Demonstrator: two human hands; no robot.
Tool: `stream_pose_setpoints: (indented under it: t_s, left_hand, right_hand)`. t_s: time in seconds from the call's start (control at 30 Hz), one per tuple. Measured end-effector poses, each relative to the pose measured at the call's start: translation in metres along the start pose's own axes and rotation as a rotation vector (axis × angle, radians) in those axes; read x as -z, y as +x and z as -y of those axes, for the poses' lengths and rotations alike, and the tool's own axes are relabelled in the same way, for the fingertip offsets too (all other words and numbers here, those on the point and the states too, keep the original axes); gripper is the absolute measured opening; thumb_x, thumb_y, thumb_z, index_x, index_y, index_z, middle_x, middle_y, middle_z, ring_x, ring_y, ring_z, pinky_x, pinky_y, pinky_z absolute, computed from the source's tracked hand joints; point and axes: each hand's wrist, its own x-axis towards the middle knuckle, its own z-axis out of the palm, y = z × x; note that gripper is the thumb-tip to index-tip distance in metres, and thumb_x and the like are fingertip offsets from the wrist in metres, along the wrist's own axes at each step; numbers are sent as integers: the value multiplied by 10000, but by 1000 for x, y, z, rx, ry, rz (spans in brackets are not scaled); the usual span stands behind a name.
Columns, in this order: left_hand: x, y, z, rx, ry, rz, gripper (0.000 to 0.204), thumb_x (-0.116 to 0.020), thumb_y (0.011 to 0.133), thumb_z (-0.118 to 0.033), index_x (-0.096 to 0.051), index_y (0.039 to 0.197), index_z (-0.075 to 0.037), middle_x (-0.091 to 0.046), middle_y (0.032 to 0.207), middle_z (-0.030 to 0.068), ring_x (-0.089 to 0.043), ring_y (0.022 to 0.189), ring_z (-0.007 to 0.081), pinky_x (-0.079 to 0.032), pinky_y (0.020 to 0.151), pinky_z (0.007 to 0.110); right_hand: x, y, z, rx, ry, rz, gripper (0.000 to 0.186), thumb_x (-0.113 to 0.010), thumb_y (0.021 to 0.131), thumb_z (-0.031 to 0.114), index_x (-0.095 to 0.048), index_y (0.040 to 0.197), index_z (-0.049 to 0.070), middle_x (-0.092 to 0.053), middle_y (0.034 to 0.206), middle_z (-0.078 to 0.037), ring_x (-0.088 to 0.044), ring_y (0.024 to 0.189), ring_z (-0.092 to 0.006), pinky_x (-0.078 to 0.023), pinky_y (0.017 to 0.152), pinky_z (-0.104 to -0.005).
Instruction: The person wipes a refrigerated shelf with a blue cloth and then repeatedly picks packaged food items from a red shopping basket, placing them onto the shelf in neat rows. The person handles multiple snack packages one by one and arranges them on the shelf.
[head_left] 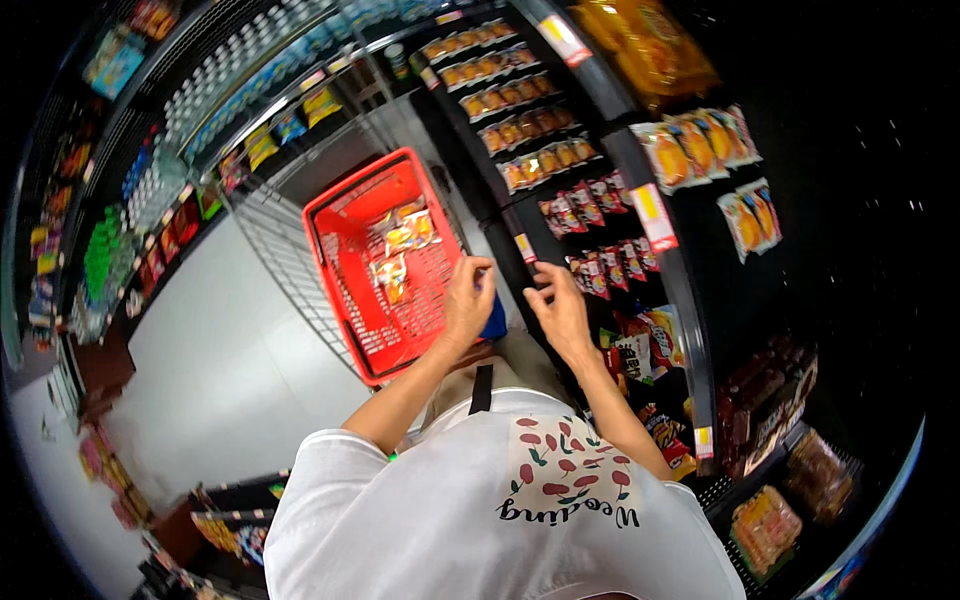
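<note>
My left hand (pixel 469 297) hovers by the right rim of a red plastic shopping basket (pixel 432 290), its fingers loosely bent and nothing visible in them. Inside the basket lie several small packaged buns (pixel 408 232), with another bun pack (pixel 391 277) apart from them. My right hand (pixel 560 312) is beside the front edge of the black shelf, thumb and fingers apart, holding nothing that I can see. Nearest to it are small pink-and-black packets (pixel 603 268) on the shelf. I cannot tell whether either hand touches the basket or shelf.
The basket rests at a wire shopping cart (pixel 290 255). Shelf rows on the right carry packaged buns (pixel 548 163), bagged snacks (pixel 655 340) and larger bread packs (pixel 765 525). Bottled drinks (pixel 215 85) line the far left shelves. Pale floor (pixel 215 345) lies left of the cart.
</note>
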Motion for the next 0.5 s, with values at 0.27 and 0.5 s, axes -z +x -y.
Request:
stream_pose_setpoints:
  t_s: [0.27,0.5]
  left_hand:
    - [63,-58,222,398,579,13,462,-746,883,-203,-542,1247,-4,-594,1161,234,-618,1076,386,-516,930,503]
    - [76,-45,283,559,674,68,558,-784,842,-238,-515,1278,-18,-556,1275,200,-567,1169,417,-510,986,503]
  right_hand:
    - [-110,22,-52,105,-452,260,731,-794,878,216,-436,1452,-61,-598,1287,-252,-544,1200,-435,-478,1029,-480]
    - [-137,27,-71,-158,-408,317,787,-748,917,248,-337,1549,22,-576,1352,-266,-553,1249,-442,-484,1025,-512]
